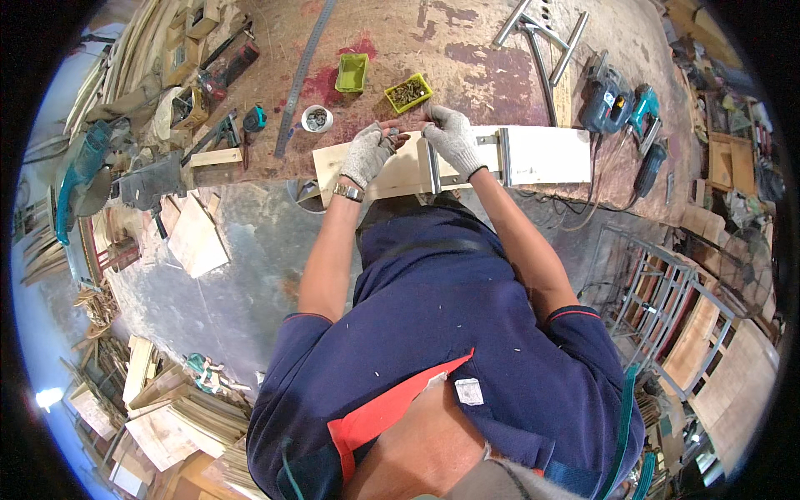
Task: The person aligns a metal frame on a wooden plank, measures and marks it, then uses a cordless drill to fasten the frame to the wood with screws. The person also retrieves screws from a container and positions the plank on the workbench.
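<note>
Both of my hands wear whitish knit gloves and hover over a pale wooden board (550,156) at the table's near edge. My left hand (368,154) is closed, with bare fingertips pressed together over the board's left part; what they hold is too small to name. My right hand (456,142) is also closed, in a pinch facing the left one, its contents hidden. Two metal bars (505,157) cross the board beside my right wrist. Just beyond my right hand stands a yellow-green bin (427,81) of small brass-coloured screws.
A second yellow-green bin (352,73) and a white cup (316,119) of small metal pieces stand beyond my left hand. A long metal ruler (305,75) lies leftward. Power tools (607,100) and a metal tube frame (537,42) occupy the right side. Cables (597,179) hang there.
</note>
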The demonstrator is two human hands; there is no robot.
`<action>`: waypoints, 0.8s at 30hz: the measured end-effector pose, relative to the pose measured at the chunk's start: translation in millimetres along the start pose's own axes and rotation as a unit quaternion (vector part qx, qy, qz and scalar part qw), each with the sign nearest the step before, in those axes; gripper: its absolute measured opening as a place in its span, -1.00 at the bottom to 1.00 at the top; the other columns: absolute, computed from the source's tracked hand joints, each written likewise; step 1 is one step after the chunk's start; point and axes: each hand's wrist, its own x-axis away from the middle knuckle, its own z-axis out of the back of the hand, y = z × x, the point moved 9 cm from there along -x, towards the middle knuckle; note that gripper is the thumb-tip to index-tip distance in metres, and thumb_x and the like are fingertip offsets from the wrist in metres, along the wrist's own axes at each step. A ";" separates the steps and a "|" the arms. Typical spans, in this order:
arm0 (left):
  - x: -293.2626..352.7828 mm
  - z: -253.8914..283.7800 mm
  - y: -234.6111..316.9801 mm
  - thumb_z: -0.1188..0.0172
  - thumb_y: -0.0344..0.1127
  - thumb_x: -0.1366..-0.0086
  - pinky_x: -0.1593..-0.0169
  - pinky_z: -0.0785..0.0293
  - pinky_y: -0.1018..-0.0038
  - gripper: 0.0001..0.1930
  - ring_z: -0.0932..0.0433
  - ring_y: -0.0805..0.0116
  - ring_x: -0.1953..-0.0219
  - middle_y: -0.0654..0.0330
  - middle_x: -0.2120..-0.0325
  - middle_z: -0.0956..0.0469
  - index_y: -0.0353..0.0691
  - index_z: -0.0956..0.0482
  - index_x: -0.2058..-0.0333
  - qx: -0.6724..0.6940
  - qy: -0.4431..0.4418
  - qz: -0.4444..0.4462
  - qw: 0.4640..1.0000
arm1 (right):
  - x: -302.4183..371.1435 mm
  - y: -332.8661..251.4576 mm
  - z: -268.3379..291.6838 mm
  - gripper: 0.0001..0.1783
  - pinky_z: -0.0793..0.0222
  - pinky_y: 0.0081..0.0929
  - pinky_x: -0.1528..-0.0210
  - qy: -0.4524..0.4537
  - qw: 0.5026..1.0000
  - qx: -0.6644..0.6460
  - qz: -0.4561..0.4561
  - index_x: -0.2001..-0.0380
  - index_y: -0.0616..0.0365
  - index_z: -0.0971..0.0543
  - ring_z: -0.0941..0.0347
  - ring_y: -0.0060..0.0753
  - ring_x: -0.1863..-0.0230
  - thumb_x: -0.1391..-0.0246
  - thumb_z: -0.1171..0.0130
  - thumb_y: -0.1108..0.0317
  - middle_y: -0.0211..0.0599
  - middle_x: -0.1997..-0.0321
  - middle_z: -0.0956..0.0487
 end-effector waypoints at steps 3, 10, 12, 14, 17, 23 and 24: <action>6.3 -4.2 2.9 -0.09 -0.47 -0.40 -0.05 -0.61 0.32 -0.70 -0.65 0.12 0.10 -0.03 0.15 -0.63 -0.51 -0.46 -0.04 -0.047 -0.003 -0.018 0.999 | 3.8 -3.7 -0.3 -0.77 -0.42 -0.38 0.32 -0.005 1.000 -0.003 0.002 0.36 0.27 -0.57 -0.51 -0.32 0.48 0.05 -0.19 0.32 -0.13 0.52 -0.57; 20.7 -10.3 11.9 -0.17 -0.42 -0.38 0.15 -0.63 0.45 -0.81 -0.67 0.29 0.24 0.09 0.29 -0.65 -0.40 -0.57 0.10 -0.133 0.083 -0.027 0.987 | 2.4 -1.4 -13.6 -0.77 -0.46 -0.35 0.30 -0.019 1.000 -0.011 0.017 0.36 0.26 -0.60 -0.58 -0.31 0.43 0.03 -0.21 0.31 -0.11 0.47 -0.64; 24.9 -11.6 15.0 -0.21 -0.37 -0.37 0.24 -0.61 0.49 -0.84 -0.66 0.34 0.31 0.15 0.36 -0.65 -0.35 -0.59 0.16 -0.158 0.115 -0.023 0.980 | 2.4 -1.2 -15.9 -0.77 -0.48 -0.35 0.28 -0.026 0.999 -0.016 0.010 0.35 0.26 -0.60 -0.61 -0.30 0.40 0.03 -0.22 0.30 -0.09 0.44 -0.65; 26.8 -7.7 15.1 -0.26 -0.33 -0.35 0.32 -0.58 0.53 -0.84 -0.64 0.38 0.39 0.16 0.42 -0.63 -0.32 -0.59 0.24 -0.147 0.130 -0.019 0.980 | 2.9 -2.9 -18.2 -0.76 -0.49 -0.34 0.27 -0.031 0.999 -0.022 0.004 0.35 0.25 -0.61 -0.62 -0.28 0.38 0.03 -0.22 0.29 -0.09 0.43 -0.66; 29.0 -10.2 14.7 -0.29 -0.28 -0.34 0.39 -0.54 0.56 -0.83 -0.60 0.42 0.46 0.19 0.48 -0.60 -0.28 -0.58 0.30 -0.121 0.129 -0.022 0.984 | 2.7 -4.5 -16.9 -0.77 -0.47 -0.39 0.26 -0.030 1.000 -0.004 -0.002 0.34 0.26 -0.60 -0.58 -0.36 0.39 -0.01 -0.22 0.29 -0.14 0.45 -0.63; 31.8 -16.4 14.6 -0.28 -0.25 -0.35 0.42 -0.49 0.57 -0.82 -0.55 0.45 0.50 0.24 0.51 -0.56 -0.24 -0.58 0.33 -0.100 0.119 -0.027 0.987 | 3.8 -6.3 -17.3 -0.77 -0.42 -0.44 0.28 -0.034 0.999 0.005 -0.008 0.33 0.28 -0.57 -0.47 -0.53 0.43 -0.06 -0.23 0.31 -0.25 0.51 -0.57; 32.2 -17.7 14.2 -0.28 -0.25 -0.35 0.42 -0.48 0.57 -0.83 -0.54 0.46 0.50 0.25 0.52 -0.56 -0.24 -0.58 0.33 -0.099 0.120 -0.027 0.988 | 4.0 -6.9 -19.0 -0.78 -0.41 -0.44 0.30 -0.036 0.999 0.006 -0.008 0.34 0.28 -0.57 -0.44 -0.54 0.44 -0.07 -0.22 0.31 -0.26 0.52 -0.55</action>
